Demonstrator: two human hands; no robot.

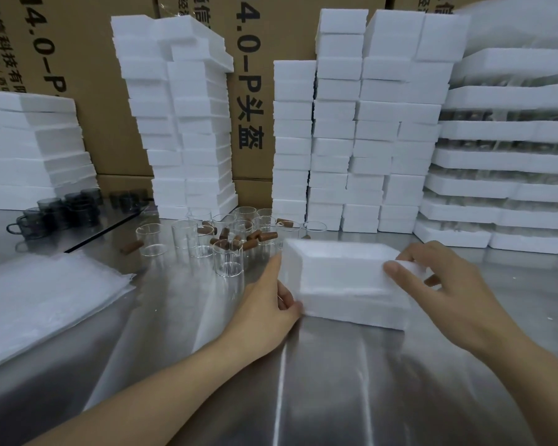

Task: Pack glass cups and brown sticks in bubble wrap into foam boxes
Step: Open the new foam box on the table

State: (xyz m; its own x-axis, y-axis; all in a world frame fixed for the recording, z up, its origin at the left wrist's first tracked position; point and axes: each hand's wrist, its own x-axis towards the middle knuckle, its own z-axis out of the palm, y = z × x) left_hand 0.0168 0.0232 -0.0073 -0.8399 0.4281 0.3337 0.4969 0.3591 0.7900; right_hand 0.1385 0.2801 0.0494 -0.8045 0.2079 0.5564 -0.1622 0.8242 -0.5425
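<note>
My left hand (264,304) grips the left end of the foam box (345,278), thumb hooked at its near corner; my right hand (442,284) curls round the right end, thumb on top. Cups (229,255) and sticks (226,243) crowd the table (303,381) just behind, bubble wrap (45,294) at left. The box rests on the table between both hands

left grip (266,305): bare | right grip (448,284): bare | forearms (161,381): bare to frame edge | nails (391,268): seemingly short
</note>
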